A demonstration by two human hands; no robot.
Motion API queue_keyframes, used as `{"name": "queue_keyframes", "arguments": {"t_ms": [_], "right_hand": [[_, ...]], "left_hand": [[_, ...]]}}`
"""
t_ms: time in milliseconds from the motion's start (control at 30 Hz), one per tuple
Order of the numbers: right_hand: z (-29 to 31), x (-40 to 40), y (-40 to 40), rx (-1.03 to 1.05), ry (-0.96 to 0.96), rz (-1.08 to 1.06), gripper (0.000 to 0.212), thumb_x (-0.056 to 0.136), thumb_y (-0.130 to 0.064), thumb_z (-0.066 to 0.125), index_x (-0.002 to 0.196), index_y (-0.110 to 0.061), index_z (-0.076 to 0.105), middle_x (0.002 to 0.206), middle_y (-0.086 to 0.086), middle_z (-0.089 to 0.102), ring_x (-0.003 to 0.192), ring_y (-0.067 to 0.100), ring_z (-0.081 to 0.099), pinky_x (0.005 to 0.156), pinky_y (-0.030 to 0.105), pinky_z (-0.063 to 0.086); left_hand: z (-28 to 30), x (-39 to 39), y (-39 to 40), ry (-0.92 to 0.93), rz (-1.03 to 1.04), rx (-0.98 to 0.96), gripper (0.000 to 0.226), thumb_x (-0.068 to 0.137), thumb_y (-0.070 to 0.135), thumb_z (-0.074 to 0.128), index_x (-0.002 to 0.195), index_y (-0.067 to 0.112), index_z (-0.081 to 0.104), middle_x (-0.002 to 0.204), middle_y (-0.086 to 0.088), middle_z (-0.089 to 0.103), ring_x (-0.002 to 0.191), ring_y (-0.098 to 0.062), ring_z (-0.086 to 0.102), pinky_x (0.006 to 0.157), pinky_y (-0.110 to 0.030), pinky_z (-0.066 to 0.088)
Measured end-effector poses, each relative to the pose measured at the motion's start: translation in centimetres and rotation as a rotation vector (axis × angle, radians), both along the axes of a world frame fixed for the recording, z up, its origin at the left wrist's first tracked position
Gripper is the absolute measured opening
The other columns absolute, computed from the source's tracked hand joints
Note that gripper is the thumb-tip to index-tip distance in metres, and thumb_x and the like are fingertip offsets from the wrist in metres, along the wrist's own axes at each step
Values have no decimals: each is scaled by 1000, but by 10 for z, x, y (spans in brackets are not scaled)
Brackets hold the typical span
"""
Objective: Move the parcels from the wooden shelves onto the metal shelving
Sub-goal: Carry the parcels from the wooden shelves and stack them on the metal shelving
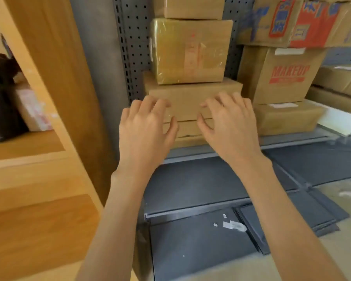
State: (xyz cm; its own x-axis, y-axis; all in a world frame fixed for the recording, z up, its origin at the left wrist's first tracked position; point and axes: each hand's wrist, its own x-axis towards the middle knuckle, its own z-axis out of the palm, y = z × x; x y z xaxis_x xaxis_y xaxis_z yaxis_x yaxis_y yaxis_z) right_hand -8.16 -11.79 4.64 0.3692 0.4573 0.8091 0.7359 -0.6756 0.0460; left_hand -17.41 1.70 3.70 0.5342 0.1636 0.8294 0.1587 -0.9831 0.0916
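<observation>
A stack of brown cardboard parcels stands on the grey metal shelving [292,139]. Its low wide parcel [187,98] carries a tape-wrapped parcel [190,51], and a flatter one [188,129] lies underneath. My left hand [146,126] and my right hand [229,124] hover side by side in front of the wide parcel with fingers loosely spread and bent. Neither hand holds anything. Whether the fingertips touch the cardboard is unclear. The wooden shelves [26,145] stand on the left with a white and pink parcel [33,110] inside.
More boxes fill the metal shelf to the right, among them one printed MAKEUP [282,76] and a red and blue printed box [300,21]. Lower grey shelf boards [201,189] lie below my arms. A dark object [2,94] sits in the wooden compartment.
</observation>
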Motion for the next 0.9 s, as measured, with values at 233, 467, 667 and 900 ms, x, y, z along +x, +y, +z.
{"name": "queue_keyframes", "arguments": {"t_ms": [233, 467, 667, 900], "right_hand": [[-77, -79, -23, -28, 206, 27, 23, 81, -25, 57, 90, -8, 69, 83, 10, 63, 79, 34, 58, 71, 42, 45], [-123, -163, -38, -25, 238, 130, 15, 75, -17, 74, 86, -8, 70, 80, 10, 65, 72, 32, 60, 67, 38, 46], [-143, -237, -43, -64, 304, 231, 15, 75, -17, 77, 86, -8, 71, 80, 11, 67, 73, 31, 62, 66, 38, 48], [-132, -300, -12, -121, 288, 284, 14, 80, -22, 72, 88, -10, 71, 84, 8, 65, 77, 28, 60, 69, 38, 46]], "left_hand": [[-70, -81, -27, 204, 89, -108, 26, 78, 26, 56, 94, 9, 68, 82, -7, 66, 72, -31, 61, 61, -34, 45], [-110, -180, -54, 354, 246, -160, 22, 75, 20, 74, 93, 9, 69, 82, -9, 67, 71, -33, 63, 62, -37, 50], [-122, -264, -68, 444, 368, -194, 23, 77, 23, 72, 96, 10, 70, 89, -8, 69, 78, -33, 65, 68, -38, 51], [-115, -335, -47, 367, 434, -215, 23, 75, 22, 73, 95, 10, 70, 86, -7, 69, 76, -31, 64, 64, -37, 49]]}}
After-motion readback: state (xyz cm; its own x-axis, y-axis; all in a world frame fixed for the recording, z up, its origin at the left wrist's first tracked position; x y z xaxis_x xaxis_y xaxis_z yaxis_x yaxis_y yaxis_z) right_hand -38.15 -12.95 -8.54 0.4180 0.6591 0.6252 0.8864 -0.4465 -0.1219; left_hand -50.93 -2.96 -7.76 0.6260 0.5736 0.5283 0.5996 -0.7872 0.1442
